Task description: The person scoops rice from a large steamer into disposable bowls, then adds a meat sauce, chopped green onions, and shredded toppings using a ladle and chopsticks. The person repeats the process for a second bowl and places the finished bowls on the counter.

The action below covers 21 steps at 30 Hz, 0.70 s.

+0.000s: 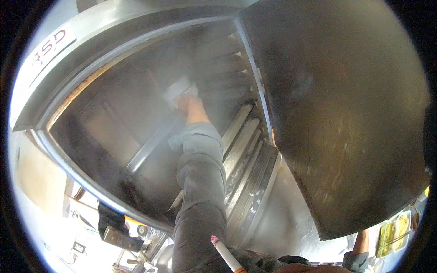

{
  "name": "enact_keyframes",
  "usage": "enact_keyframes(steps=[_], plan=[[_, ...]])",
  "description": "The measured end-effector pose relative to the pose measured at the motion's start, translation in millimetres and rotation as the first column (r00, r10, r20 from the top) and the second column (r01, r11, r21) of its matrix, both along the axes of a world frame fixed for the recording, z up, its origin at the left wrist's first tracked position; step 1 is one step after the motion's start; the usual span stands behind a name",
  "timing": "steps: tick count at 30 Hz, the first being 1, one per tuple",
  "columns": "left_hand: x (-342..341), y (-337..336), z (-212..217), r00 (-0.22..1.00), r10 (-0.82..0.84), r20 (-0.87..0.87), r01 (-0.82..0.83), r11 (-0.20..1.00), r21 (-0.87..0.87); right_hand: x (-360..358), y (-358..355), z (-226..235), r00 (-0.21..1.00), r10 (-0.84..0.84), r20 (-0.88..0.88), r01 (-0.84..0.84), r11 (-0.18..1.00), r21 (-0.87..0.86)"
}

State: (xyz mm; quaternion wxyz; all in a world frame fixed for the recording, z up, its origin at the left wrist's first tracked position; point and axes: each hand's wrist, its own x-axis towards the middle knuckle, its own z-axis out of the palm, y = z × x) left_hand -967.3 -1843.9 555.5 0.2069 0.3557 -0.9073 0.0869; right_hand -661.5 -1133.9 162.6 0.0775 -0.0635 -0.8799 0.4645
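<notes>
Steel cabinet [104, 43], mouth wide, steam thick inside. I see one piece of bold writing: a white label [53, 48] on the outer frame at upper left, a few large dark-red characters with a thin dark line beneath. The door [350, 113], on the right, is brown-stained steel; I can pick out no lettering on it.

Left hand [184, 103] is deep in the cabinet, grey sleeve [200, 182] running up to it from the lower edge. Fingers look closed around a white cloth-like piece [178, 87]; steam blurs the edges, so I can't swear to the material or how tight the grip is. The piece sits near the middle of the interior, left of the metal ridges [241, 154] along the side wall.

Right hand [361, 243] shows only in part, at the door's lower edge. Its fingers are hidden behind the door; I can't make out their spread or whether they hold anything.

A cigarette [227, 255], tip reddish, juts in from the bottom, near the left sleeve. Yellow-green food in a clear container [393, 234] at far lower right.
</notes>
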Motion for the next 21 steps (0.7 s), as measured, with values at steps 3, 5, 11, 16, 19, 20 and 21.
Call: enact_keyframes(steps=[3,5,11,16,19,20,21], plan=[[14.3,78.6,4.7,0.969,0.064,-0.239,-0.001,0.967,0.254,3.5,25.2,7.2,0.998,-0.051,-0.043,0.053,0.998,0.04],[39.9,94.3,27.2,0.912,0.088,-0.401,0.109,0.89,0.442,-0.9,25.6,6.8,0.996,-0.03,-0.078,0.032,0.999,0.023],[110.3,146.9,19.7,0.018,0.637,-0.771,0.987,0.114,0.117,-16.9,6.4,-4.1,0.984,0.075,-0.162,-0.083,0.996,-0.044],[204.0,245.2,-11.7,0.141,0.659,-0.738,0.969,-0.244,-0.032,-20.2,16.6,11.3,0.933,-0.026,-0.359,-0.025,0.99,-0.136],[294.0,263.4,-64.1,0.242,0.543,-0.804,0.923,-0.385,0.018,-1.5,-32.0,62.9,0.852,0.022,-0.523,-0.069,0.995,-0.07],[321.5,274.4,-84.0,0.296,0.527,-0.797,0.904,-0.424,0.055,3.8,-33.8,67.9,0.828,0.019,-0.56,-0.07,0.995,-0.069],[352.9,280.6,-99.7,0.352,0.497,-0.793,0.891,-0.437,0.122,12.7,-40.7,74.6,0.848,0.029,-0.529,-0.098,0.99,-0.103]])
